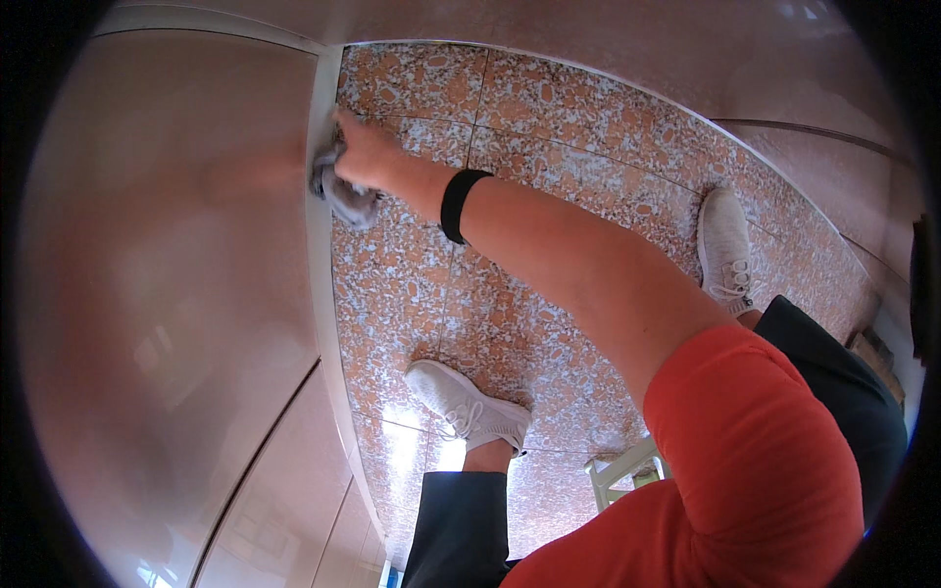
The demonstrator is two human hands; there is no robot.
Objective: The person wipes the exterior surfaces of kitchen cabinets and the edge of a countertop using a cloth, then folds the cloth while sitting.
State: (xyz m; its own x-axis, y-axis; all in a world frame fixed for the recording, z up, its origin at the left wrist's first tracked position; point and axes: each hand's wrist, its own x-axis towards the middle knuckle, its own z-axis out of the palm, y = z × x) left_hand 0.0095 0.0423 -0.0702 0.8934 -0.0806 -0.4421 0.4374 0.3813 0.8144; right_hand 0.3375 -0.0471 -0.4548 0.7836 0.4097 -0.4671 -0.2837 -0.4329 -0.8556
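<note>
My right hand point(367, 153) reaches down to the foot of the pinkish panelled wall on the left, one finger stretched towards the pale baseboard point(320, 242). A crumpled grey cloth point(354, 207) is gripped under the palm, bunched where the speckled floor meets the baseboard. The hand is slightly blurred, and its underside is hidden. A black band point(461, 206) circles the forearm above the wrist, and a red sleeve point(742, 411) covers the upper arm. My left hand is out of view.
My pale lace-up shoes stand apart on the floor tiles point(514, 309), one at lower centre point(459, 400) and one at right point(724, 242). Part of a light green plastic stool point(625, 470) shows behind the near shoe. Another panelled surface point(625, 37) borders the floor along the top.
</note>
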